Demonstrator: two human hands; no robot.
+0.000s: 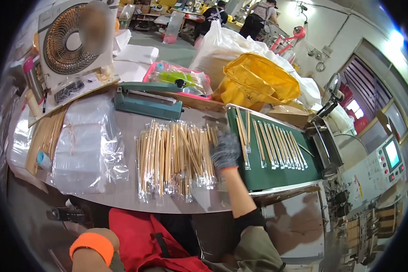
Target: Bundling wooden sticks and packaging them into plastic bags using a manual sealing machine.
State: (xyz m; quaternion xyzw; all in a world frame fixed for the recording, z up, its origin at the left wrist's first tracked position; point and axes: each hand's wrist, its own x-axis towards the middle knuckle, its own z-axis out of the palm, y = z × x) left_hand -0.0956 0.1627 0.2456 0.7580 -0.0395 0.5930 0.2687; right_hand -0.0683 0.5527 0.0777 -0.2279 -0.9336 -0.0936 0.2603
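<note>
Head view | right hand [225, 152], gloved, pinches stick [243, 145] on belt [276, 174] | left hand hidden below worktop [122, 192], grip untellable

Clear sleeves of wooden sticks [174, 158] lay just left of the gloved fingers [225, 149]; a lit screen [392, 154] glowed far right

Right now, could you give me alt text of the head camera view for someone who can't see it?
A grey-gloved right hand reaches from a pile of plastic-wrapped chopsticks toward packets lined up on a green conveyor belt. The left hand, cuffed in orange, rests low by a red apron. A stack of clear bags lies left.
</note>
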